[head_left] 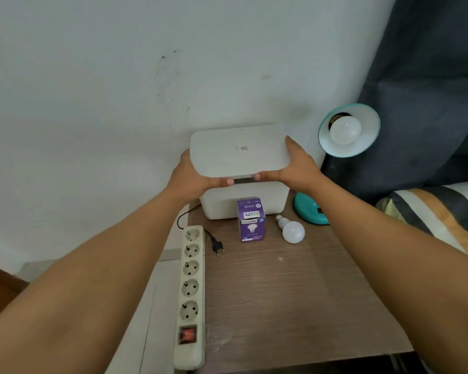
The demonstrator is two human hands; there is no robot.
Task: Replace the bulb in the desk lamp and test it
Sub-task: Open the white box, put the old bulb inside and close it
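Both hands hold a white lid (238, 152) tilted just above a white storage box (254, 202) at the back of the wooden table (295, 292). My left hand (192, 176) grips the lid's left end and my right hand (295, 168) its right end. A teal desk lamp shade (362, 147) at the right faces me with a white bulb (345, 130) in its socket; its teal base (310, 210) stands behind my right forearm. A loose white bulb (292, 229) lies on the table next to a purple bulb carton (250, 221).
A white power strip (191, 290) with a red switch lies along the table's left edge. A black plug (217, 247) on its cord lies unplugged beside it. White wall behind, dark curtain (430, 76) and striped bedding (443, 209) at right.
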